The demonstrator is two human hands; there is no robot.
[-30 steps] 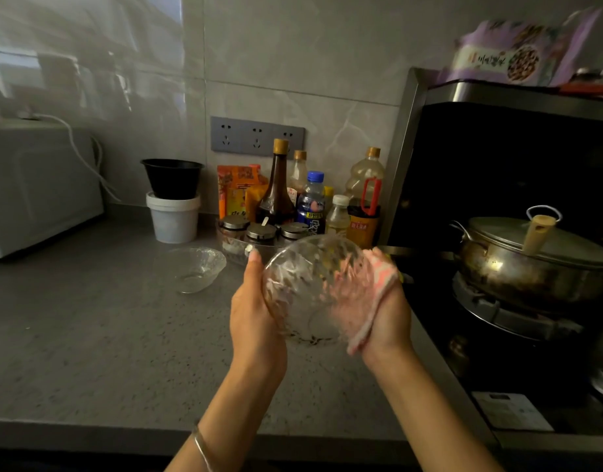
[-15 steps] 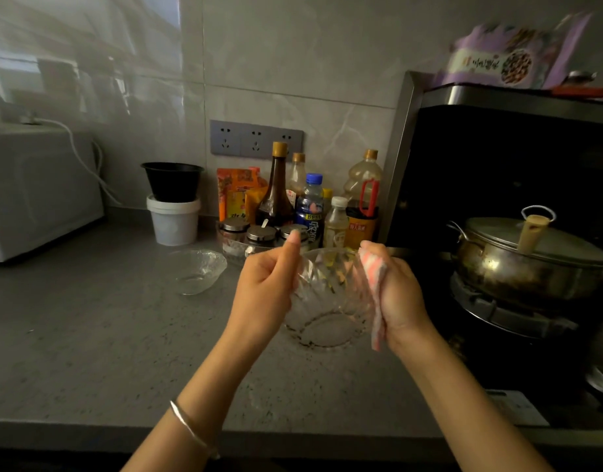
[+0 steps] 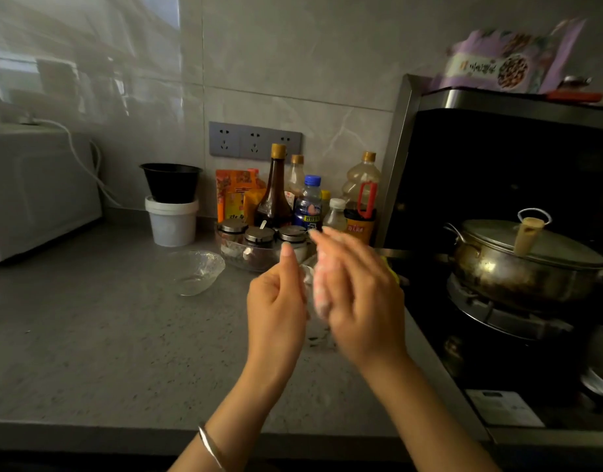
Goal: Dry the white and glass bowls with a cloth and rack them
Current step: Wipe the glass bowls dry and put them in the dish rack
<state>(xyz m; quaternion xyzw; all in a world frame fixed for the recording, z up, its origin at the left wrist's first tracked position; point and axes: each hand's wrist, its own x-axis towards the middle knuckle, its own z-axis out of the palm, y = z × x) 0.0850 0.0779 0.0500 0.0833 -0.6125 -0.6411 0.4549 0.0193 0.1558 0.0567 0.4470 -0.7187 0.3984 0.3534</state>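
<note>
My left hand [image 3: 276,308] grips a clear glass bowl [image 3: 322,339] over the grey counter [image 3: 89,352]. The bowl is almost hidden between my two hands; only glints of glass show at its top and bottom. My right hand [image 3: 361,301] holds a pink cloth [image 3: 319,294] against the bowl, and its back faces me and looks blurred. A second, smaller glass bowl [image 3: 196,272] stands upright on the counter to the left of my hands. No white bowl or rack is in view.
Bottles and spice jars [image 3: 262,236] crowd the wall behind my hands. A white tub with a black bowl on it [image 3: 171,219] stands further left, beside a white microwave [image 3: 38,195]. A lidded steel pot [image 3: 528,264] sits on the stove at right.
The hands have closed together around the bowl. The bowl has turned so that little of it shows, and the right hand with the cloth now covers it.
</note>
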